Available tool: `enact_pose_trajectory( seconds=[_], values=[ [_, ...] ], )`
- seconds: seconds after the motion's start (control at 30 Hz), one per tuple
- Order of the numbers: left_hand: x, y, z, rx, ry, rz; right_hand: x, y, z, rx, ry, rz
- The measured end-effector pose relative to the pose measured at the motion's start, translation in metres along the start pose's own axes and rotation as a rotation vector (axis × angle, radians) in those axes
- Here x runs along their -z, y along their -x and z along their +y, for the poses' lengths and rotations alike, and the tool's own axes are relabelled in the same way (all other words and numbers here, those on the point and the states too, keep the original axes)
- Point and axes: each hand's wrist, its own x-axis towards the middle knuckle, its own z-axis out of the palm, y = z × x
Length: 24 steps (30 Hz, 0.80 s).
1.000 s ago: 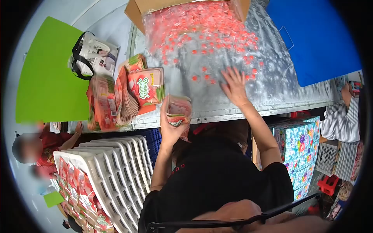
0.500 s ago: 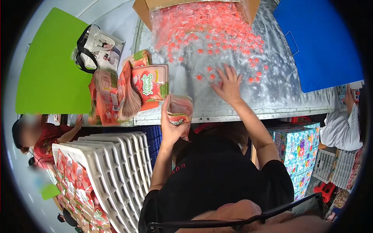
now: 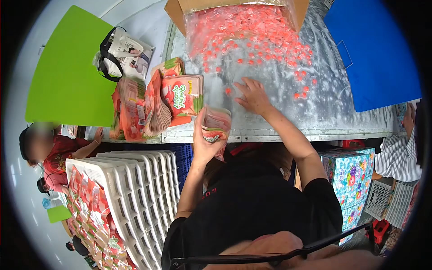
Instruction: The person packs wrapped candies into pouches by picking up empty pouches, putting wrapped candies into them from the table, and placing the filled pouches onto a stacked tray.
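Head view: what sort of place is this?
Probably a sweet-packing workshop: wrapped red pieces spill from a cardboard box onto the worktable, printed pouches lie in bundles, and white crates are stacked nearby.

The cardboard box [image 3: 298, 12] is cut off on top; the left grip [image 3: 205, 147] partly hides the pouch [image 3: 217, 122].

The left hand [image 3: 205, 146] gripped an open pouch [image 3: 217, 122]; beyond the right hand [image 3: 253, 97], wrapped pink pieces [image 3: 256, 33] lay heaped.
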Motion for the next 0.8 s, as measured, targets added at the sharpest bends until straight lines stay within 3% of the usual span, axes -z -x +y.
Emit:
enact_pose_trajectory(
  seconds=[0.07, 0.1, 0.17, 0.3, 0.37, 0.4, 0.47, 0.5, 0.57, 0.6, 0.67, 0.8],
  values=[
    [-0.002, 0.0, 0.0, -0.016, 0.008, 0.005, 0.004, -0.007, -0.018, 0.136, 0.198, 0.182],
    [-0.003, -0.001, 0.001, -0.032, 0.024, 0.007, 0.001, -0.011, -0.02, 0.143, 0.191, 0.186],
    [-0.001, 0.0, 0.003, -0.029, 0.03, 0.018, -0.011, -0.018, -0.023, 0.361, 0.181, 0.207],
    [0.002, -0.001, 0.008, -0.022, -0.003, 0.061, -0.04, -0.017, -0.012, 0.348, 0.101, 0.14],
    [0.004, -0.004, 0.01, -0.147, -0.08, 0.059, -0.048, -0.007, -0.006, 0.17, 0.174, 0.069],
    [0.004, -0.004, 0.012, -0.091, -0.054, 0.055, -0.046, -0.008, -0.004, 0.181, 0.172, 0.065],
    [0.002, -0.007, 0.018, -0.162, -0.106, 0.06, -0.043, -0.016, 0.0, 0.004, -0.32, 0.28],
    [0.002, -0.01, 0.022, -0.231, -0.158, 0.054, -0.03, -0.022, -0.008, 0.015, -0.319, 0.279],
    [-0.001, -0.015, 0.023, -0.269, -0.221, 0.053, 0.019, -0.035, -0.045, -0.605, -1.2, 0.273],
    [-0.006, -0.017, 0.02, -0.262, -0.233, 0.042, 0.038, -0.037, -0.065, -0.606, -1.198, 0.268],
    [-0.012, -0.02, 0.02, -0.26, -0.243, 0.026, 0.062, -0.039, -0.102, -0.456, -1.725, 0.441],
    [-0.015, -0.025, 0.026, -0.24, -0.274, -0.027, 0.066, -0.032, -0.129, -0.229, -1.761, 0.414]
  ],
)
